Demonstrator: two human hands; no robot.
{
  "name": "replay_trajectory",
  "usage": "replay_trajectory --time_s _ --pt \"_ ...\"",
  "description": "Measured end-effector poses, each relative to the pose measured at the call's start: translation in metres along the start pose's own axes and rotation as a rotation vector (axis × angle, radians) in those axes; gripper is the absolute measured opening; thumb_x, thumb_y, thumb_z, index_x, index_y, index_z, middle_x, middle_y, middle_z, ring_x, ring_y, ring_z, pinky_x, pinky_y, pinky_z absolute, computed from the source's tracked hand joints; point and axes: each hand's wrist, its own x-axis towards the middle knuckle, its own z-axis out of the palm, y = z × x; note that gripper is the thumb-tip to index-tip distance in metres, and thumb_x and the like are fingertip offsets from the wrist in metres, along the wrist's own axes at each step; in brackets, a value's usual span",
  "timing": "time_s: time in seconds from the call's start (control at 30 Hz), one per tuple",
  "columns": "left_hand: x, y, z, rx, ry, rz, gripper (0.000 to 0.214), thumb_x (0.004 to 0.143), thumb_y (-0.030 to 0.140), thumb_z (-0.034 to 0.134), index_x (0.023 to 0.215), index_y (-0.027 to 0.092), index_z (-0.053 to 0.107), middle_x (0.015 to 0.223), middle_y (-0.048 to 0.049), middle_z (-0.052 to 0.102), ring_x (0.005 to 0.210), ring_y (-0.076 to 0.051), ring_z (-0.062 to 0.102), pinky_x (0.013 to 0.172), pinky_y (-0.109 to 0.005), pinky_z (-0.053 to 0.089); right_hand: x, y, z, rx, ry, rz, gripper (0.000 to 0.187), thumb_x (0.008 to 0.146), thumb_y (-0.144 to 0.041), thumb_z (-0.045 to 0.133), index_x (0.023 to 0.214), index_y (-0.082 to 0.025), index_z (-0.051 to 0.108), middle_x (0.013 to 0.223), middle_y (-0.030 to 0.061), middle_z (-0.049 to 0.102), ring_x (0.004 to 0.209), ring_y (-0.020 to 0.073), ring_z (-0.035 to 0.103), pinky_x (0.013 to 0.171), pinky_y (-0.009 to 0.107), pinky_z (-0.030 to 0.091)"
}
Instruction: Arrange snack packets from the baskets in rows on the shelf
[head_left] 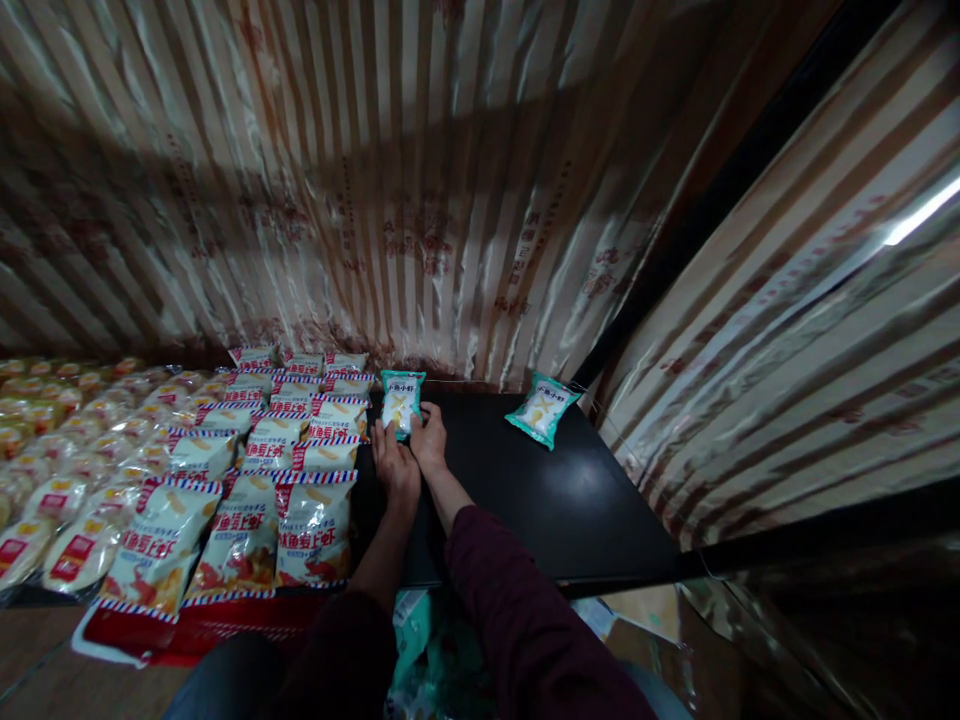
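Note:
A teal and white snack bag [402,396] stands or leans at the back of the black shelf [517,510], by the striped sheeting. My left hand [395,468] grips its lower left side, fingers on the front. On the bag's lower right, my right hand [429,438] is closed against the edge with the fingers partly hidden. Rows of white snack bags with red lettering [315,530] are just left of my left hand. Another teal snack bag [543,410] lies apart, toward the shelf's back right corner.
Round packaged pastries [82,550] cover the left part of the shelf. Below its front edge are a red basket [187,640] and a heap of teal packages [435,650]. Striped plastic sheeting [420,180] hangs behind, and a dark post [720,190] rises at the right.

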Motion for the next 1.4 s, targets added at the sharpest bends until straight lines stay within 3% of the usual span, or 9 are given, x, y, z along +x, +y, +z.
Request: replay_trajectory --time_s 0.33,0.67,1.03,1.4 --pt "0.010 -0.003 0.006 -0.011 0.015 0.005 0.046 0.079 0.011 0.040 0.119 0.020 0.060 0.136 -0.0061 0.051 0.137 -0.024 0.029 0.114 -0.045 0.022 0.018 -0.001 0.012 -0.019 0.007 0.001 0.020 0.079 -0.020 0.050 0.099 -0.020 0.054 0.092 0.0052 0.067 0.087 0.0165 0.064 0.082 0.028 0.048" --pt "0.016 -0.003 0.010 0.017 0.011 -0.007 0.043 0.081 0.011 0.041 0.119 0.020 0.060 0.140 -0.0064 0.046 0.139 -0.025 0.024 0.115 -0.047 0.020 0.026 -0.006 0.016 -0.110 -0.044 -0.031 0.022 0.081 -0.021 0.051 0.102 -0.021 0.057 0.095 0.0061 0.068 0.090 0.0185 0.064 0.085 0.031 0.046" --pt "0.019 -0.003 0.013 0.064 0.003 -0.039 0.045 0.083 0.011 0.039 0.125 0.016 0.054 0.145 -0.0090 0.039 0.139 -0.024 0.023 0.115 -0.043 0.019 0.019 -0.010 0.005 -0.244 -0.122 -0.091 0.044 0.083 -0.035 0.056 0.123 -0.019 0.056 0.119 0.0109 0.062 0.110 0.0236 0.058 0.096 0.035 0.042" --pt "0.021 -0.003 0.016 0.193 -0.024 -0.042 0.044 0.083 0.009 0.040 0.124 0.015 0.056 0.145 -0.0082 0.039 0.139 -0.024 0.023 0.116 -0.040 0.020 0.025 -0.012 0.002 -0.333 -0.224 -0.051 0.038 0.085 -0.029 0.053 0.123 -0.023 0.057 0.121 0.0059 0.064 0.111 0.0201 0.059 0.097 0.030 0.043"
